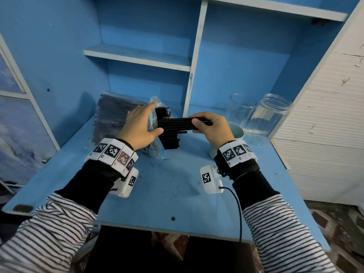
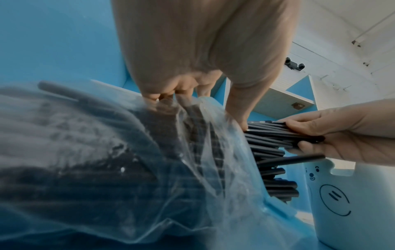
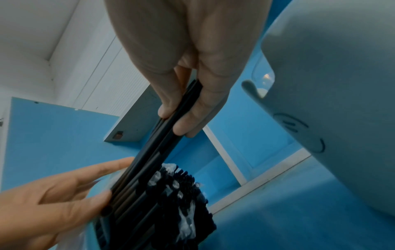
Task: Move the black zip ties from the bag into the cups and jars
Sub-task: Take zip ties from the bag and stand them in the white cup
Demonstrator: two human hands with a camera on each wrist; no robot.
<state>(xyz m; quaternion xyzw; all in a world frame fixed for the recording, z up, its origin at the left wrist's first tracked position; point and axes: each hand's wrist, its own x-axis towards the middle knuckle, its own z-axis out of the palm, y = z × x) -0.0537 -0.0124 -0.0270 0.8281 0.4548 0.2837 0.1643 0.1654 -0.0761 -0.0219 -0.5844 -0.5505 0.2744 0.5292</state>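
Black zip ties (image 1: 173,124) poke out of the clear bag (image 1: 157,152); pale cup (image 1: 237,133) at its three o'clock, clear jars (image 1: 270,115) at two.

surface: blue desk (image 1: 177,184) | left rear: flat pack of black ties (image 1: 110,115) | centre: clear bag (image 1: 156,151) | right rear: pale mug (image 1: 237,133), clear cup (image 1: 239,109), clear jar (image 1: 269,117)

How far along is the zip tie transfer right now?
Done: nothing yet; clear cup and clear jar look empty, pale cup shows no ties where visible. In hand: right hand pinches a bundle of zip ties partway out of the bag, held by the left hand. Left: drop that bundle, then the rest.
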